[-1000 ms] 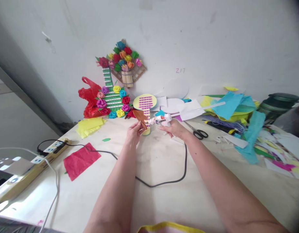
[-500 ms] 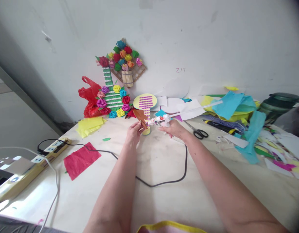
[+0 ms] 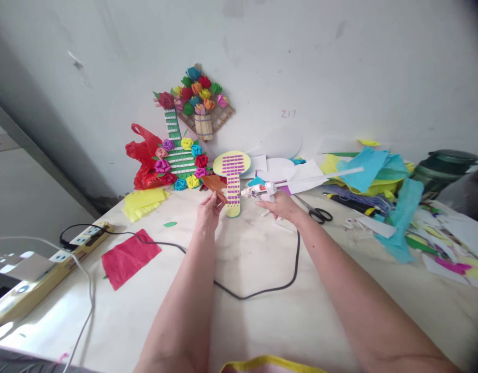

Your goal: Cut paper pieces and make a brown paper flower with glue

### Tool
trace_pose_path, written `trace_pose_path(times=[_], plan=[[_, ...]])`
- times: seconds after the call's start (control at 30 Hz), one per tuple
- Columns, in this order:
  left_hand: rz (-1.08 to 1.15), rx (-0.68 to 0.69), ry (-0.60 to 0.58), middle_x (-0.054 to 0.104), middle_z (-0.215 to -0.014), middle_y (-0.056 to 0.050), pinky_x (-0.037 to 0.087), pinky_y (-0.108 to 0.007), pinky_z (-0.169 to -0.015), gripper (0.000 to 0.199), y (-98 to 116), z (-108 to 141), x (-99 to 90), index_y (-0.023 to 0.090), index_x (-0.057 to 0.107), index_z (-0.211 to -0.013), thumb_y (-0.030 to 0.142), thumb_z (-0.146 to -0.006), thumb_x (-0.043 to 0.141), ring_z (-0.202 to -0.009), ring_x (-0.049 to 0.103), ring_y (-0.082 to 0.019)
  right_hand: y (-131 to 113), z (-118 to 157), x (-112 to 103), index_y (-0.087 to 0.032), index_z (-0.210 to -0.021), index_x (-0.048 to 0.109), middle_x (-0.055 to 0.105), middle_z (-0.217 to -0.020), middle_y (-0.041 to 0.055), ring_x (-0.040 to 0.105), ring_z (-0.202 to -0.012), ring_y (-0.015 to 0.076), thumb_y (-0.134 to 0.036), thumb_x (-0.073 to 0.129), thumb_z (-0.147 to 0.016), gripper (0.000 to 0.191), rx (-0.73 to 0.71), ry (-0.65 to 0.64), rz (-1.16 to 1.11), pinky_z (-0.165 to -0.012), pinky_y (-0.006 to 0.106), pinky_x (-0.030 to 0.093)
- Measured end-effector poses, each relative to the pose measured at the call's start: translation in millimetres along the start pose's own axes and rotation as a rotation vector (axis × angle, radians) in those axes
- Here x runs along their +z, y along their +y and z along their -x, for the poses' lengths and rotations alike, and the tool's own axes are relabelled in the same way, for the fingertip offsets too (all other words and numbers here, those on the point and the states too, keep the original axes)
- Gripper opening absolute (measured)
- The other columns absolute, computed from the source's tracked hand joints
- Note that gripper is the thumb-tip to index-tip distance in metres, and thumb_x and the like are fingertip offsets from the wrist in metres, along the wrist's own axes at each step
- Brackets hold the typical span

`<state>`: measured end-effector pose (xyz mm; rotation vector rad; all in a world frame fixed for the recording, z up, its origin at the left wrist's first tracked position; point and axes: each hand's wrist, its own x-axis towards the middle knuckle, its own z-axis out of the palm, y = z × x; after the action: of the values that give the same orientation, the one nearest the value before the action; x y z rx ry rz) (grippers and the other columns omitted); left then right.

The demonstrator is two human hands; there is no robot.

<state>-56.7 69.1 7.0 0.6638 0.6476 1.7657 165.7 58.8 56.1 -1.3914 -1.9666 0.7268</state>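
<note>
Between the fingers of my left hand (image 3: 208, 211) is a folded piece of orange-brown paper (image 3: 215, 186). My right hand (image 3: 282, 204) is wrapped round a white patterned glue gun (image 3: 259, 192), a long clear glue stick (image 3: 320, 177) sticking out of its back. The gun's nozzle points left, a short gap away from the brown paper. Just behind and between my hands lies a yellow paddle-shaped card (image 3: 233, 178) woven with purple strips. A black cord (image 3: 258, 296) loops over the table below my hands.
Paper-flower crafts (image 3: 182, 155) and a red bag (image 3: 143, 155) stand at the wall. Yellow sheets (image 3: 144, 203), red paper (image 3: 130, 258) and a power strip (image 3: 73, 254) are left. Black-handled scissors (image 3: 320, 215), blue paper (image 3: 365, 168) and a dark green container (image 3: 444, 168) are right.
My left hand has moved left with the brown paper, away from the nozzle. The glue gun has shifted slightly right, and the woven card shows more fully between them.
</note>
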Motion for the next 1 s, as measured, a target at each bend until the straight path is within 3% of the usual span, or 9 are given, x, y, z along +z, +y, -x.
trace_pose_path(times=[0.2, 0.37, 0.47, 0.57, 0.8, 0.9, 1.0], plan=[[0.072, -0.002, 0.048, 0.066, -0.069, -0.004, 0.052, -0.021, -0.065, 0.003, 6.5, -1.2, 2.0, 0.013, 0.064, -0.074, 0.012, -0.071, 0.063, -0.061, 0.061, -0.009, 6.9, 2.0, 4.7, -0.022, -0.092, 0.061, 0.067, -0.084, 0.0055, 0.062, -0.077, 0.0215, -0.05, 0.053, -0.073, 0.035, 0.011, 0.226, 0.501, -0.064, 0.028, 0.044], [0.072, -0.004, 0.042, 0.066, -0.068, -0.003, 0.052, -0.02, -0.062, 0.003, 11.6, 0.0, 9.5, 0.013, 0.064, -0.074, 0.011, -0.071, 0.062, -0.059, 0.061, -0.009, 0.8, 10.3, 22.3, -0.016, -0.101, 0.056, 0.067, -0.087, 0.0123, 0.062, -0.083, 0.0238, -0.039, 0.046, -0.079, 0.034, -0.005, 0.151, 0.797, -0.07, 0.031, 0.041], [0.067, -0.002, 0.055, 0.066, -0.067, -0.002, 0.052, -0.02, -0.062, 0.004, 14.3, 1.0, 12.7, 0.013, 0.064, -0.073, 0.012, -0.069, 0.064, -0.058, 0.061, -0.008, -3.5, 11.9, 29.9, -0.014, -0.103, 0.054, 0.066, -0.091, 0.0138, 0.061, -0.086, 0.0239, -0.031, 0.046, -0.077, 0.032, -0.032, 0.08, 0.832, -0.073, 0.032, 0.039], [0.045, -0.016, 0.036, 0.066, -0.067, -0.002, 0.052, -0.02, -0.062, 0.005, 14.8, 1.6, 14.4, 0.014, 0.064, -0.073, 0.013, -0.068, 0.065, -0.06, 0.061, -0.009, -5.0, 12.3, 33.9, -0.011, -0.103, 0.054, 0.064, -0.094, 0.0166, 0.059, -0.09, 0.0252, -0.035, 0.046, -0.078, 0.036, -0.032, 0.029, 0.82, -0.078, 0.034, 0.038], [-0.039, -0.074, -0.062, 0.066, -0.068, -0.003, 0.05, -0.021, -0.064, 0.009, 9.6, 4.1, 20.3, 0.014, 0.066, -0.074, 0.017, -0.066, 0.069, -0.061, 0.06, -0.009, -3.5, 14.9, 42.7, -0.009, -0.125, 0.042, 0.056, -0.113, 0.0182, 0.049, -0.106, 0.0273, -0.028, 0.047, -0.075, 0.053, 0.018, -0.073, 0.775, -0.089, 0.036, 0.032], [-0.058, -0.088, -0.105, 0.065, -0.067, -0.002, 0.049, -0.021, -0.062, 0.011, 5.3, 5.9, 23.5, 0.014, 0.066, -0.073, 0.018, -0.064, 0.071, -0.06, 0.059, -0.009, -6.7, 15.4, 38.0, -0.01, -0.117, 0.051, 0.055, -0.113, 0.0181, 0.048, -0.108, 0.0293, -0.029, 0.048, -0.073, 0.048, 0.021, -0.129, 0.771, -0.088, 0.038, 0.033], [-0.087, -0.092, -0.134, 0.065, -0.066, -0.003, 0.049, -0.021, -0.061, 0.012, -0.3, 7.5, 25.8, 0.014, 0.066, -0.072, 0.02, -0.062, 0.072, -0.058, 0.058, -0.009, -12.9, 15.5, 28.4, -0.012, -0.105, 0.06, 0.055, -0.111, 0.0181, 0.046, -0.108, 0.0314, -0.032, 0.047, -0.073, 0.04, -0.026, -0.067, 0.775, -0.09, 0.043, 0.031]])
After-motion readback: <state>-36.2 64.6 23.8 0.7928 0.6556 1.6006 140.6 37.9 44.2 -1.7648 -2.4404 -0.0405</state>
